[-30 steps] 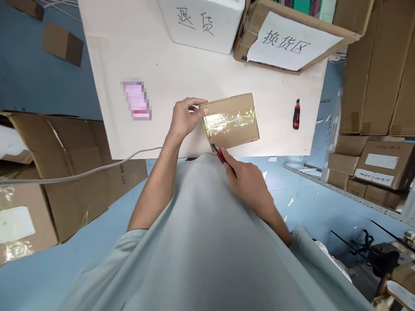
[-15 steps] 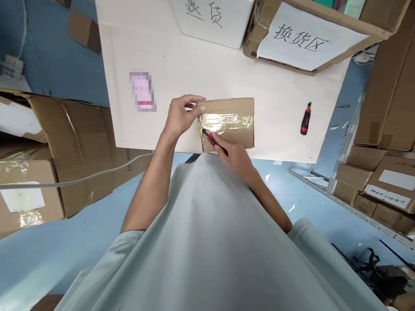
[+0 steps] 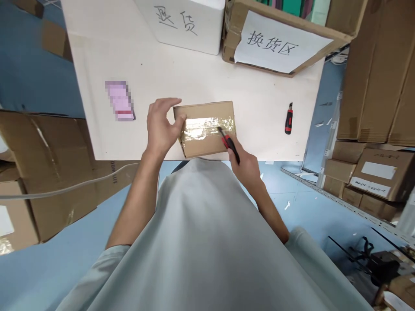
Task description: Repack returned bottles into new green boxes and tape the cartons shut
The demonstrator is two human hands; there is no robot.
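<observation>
A small cardboard box with shiny clear tape across its top lies at the near edge of the white table, slightly tilted. My left hand is at its left end, thumb on the top near the tape, the other fingers spread apart from the thumb. In my right hand is a red and black utility knife, its tip over the tape toward the box's right end. Whether the tip touches the tape, I cannot tell.
Another red and black knife lies on the table at right. A blurred pink item is at left. A white bin and an open carton stand at the back. Cartons flank the table.
The knife has moved from the box's left end toward its right end. My left thumb and fingers have opened wider at the left edge. The whole view has shifted.
</observation>
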